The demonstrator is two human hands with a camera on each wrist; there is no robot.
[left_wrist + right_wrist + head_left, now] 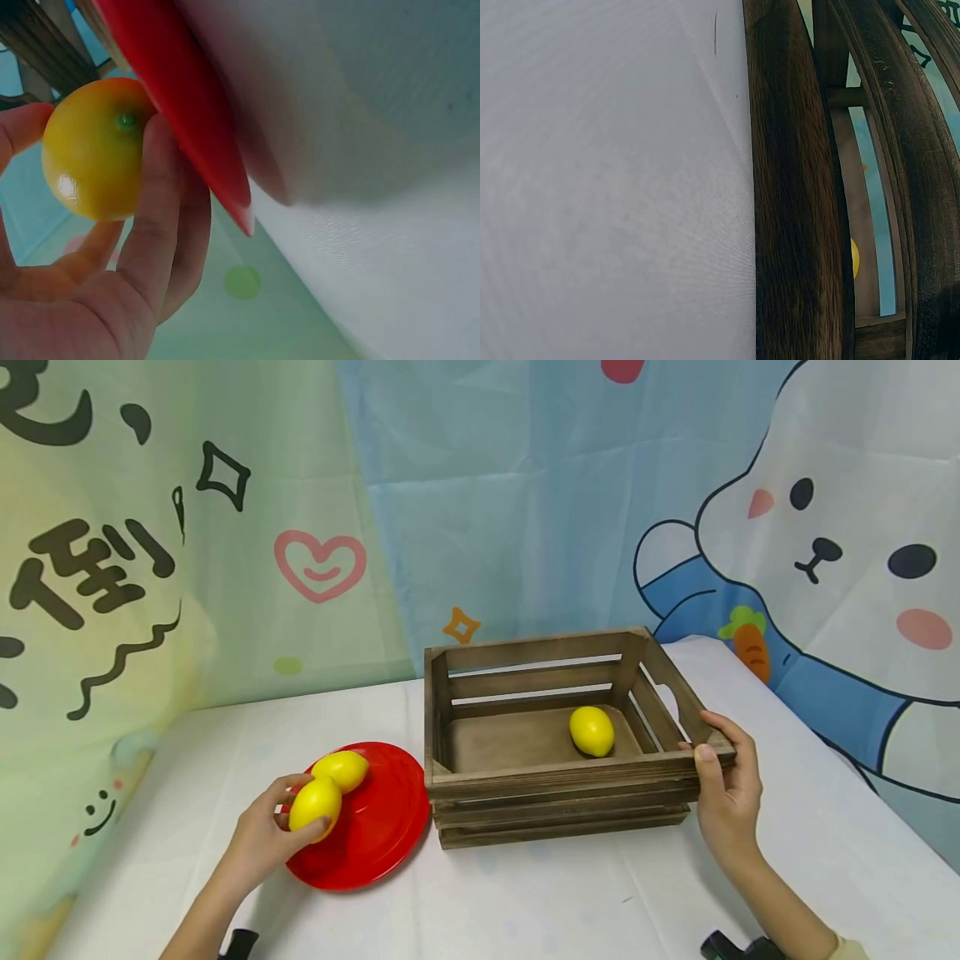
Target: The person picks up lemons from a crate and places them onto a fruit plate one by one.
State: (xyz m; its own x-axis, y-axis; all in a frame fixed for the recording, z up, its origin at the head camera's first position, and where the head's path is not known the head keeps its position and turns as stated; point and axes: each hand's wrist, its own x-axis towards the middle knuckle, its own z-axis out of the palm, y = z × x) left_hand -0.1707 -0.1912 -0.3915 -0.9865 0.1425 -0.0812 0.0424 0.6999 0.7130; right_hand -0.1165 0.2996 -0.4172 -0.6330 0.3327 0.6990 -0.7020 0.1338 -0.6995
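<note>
My left hand (258,839) holds a yellow lemon (315,810) between thumb and fingers, over the left part of a red plate (382,839). A second lemon (342,768) lies on the plate just behind it. In the left wrist view the fingers curl round the held lemon (97,154), close beside the plate's rim (187,97); whether it touches the plate I cannot tell. With its thumb on the front, my right hand (727,810) grips the near right corner of a brown wooden crate (555,785). One lemon (592,731) sits inside the crate, towards its right.
White cloth (540,893) covers the table under plate and crate. The crate's left side stands right against the plate. A printed curtain (495,510) hangs behind. Dark objects (738,947) show at the bottom edge near both forearms. Slats (795,187) fill the right wrist view's right side.
</note>
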